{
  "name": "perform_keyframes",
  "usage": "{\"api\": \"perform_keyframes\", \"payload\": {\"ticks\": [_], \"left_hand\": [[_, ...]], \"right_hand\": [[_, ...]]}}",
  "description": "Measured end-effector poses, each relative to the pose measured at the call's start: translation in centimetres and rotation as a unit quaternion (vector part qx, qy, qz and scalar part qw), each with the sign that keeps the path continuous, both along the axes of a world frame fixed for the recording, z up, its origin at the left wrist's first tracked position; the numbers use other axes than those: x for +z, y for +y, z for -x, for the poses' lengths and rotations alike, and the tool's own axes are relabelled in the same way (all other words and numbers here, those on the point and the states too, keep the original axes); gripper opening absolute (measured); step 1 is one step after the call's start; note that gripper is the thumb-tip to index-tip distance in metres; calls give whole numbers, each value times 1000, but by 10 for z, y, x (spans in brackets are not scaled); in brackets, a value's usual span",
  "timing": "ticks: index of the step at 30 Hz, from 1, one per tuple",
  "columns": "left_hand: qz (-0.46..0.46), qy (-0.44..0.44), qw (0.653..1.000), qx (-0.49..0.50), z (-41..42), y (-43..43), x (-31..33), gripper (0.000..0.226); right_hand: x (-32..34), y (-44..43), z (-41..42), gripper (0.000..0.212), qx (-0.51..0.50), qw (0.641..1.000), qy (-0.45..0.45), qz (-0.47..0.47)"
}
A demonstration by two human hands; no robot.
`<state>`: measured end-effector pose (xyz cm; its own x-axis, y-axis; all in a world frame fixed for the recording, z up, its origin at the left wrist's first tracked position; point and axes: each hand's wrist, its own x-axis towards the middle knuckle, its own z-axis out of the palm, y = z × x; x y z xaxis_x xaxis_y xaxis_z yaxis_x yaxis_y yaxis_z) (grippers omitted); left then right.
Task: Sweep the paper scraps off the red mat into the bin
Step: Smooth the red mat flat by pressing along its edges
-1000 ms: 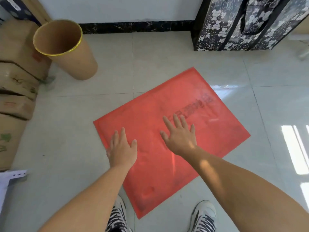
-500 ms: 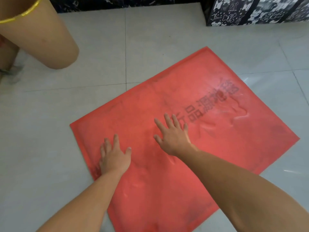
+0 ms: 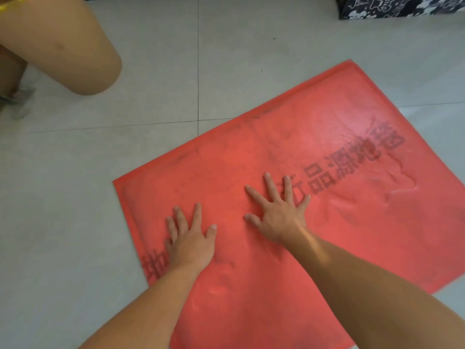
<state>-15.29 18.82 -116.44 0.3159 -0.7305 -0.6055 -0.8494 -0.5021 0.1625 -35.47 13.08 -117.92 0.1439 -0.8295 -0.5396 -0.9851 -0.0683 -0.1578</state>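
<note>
Both my hands flat with fingers spread, left hand (image 3: 190, 240) and right hand (image 3: 278, 212) pressing the red mat (image 3: 327, 197), left one near its edge, bare floor (image 3: 75, 197) beyond toward the bin (image 3: 57, 44).

You have a single view, from the camera on your head, looking steeply down and forward, close over your left hand (image 3: 191, 244) and right hand (image 3: 278, 217). The mat (image 3: 339, 222) beneath them fills most of it; the bin (image 3: 63, 46) sits cropped beyond your left hand.
</note>
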Motion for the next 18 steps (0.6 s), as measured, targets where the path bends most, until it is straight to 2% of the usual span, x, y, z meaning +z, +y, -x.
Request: {"api": "perform_keyframes", "payload": {"ticks": [8,14,18], "left_hand": [[59,28,991,-119,42,-34,-3,65],[105,104,970,-195,68,-45,2,73],[114,4,976,-187,57,-47,3,73]], "right_hand": [[1,15,56,68,-109,994,22,-1],[6,29,98,70,-193,980,35,-10],[10,22,102,73,-206,977,49,17]]}}
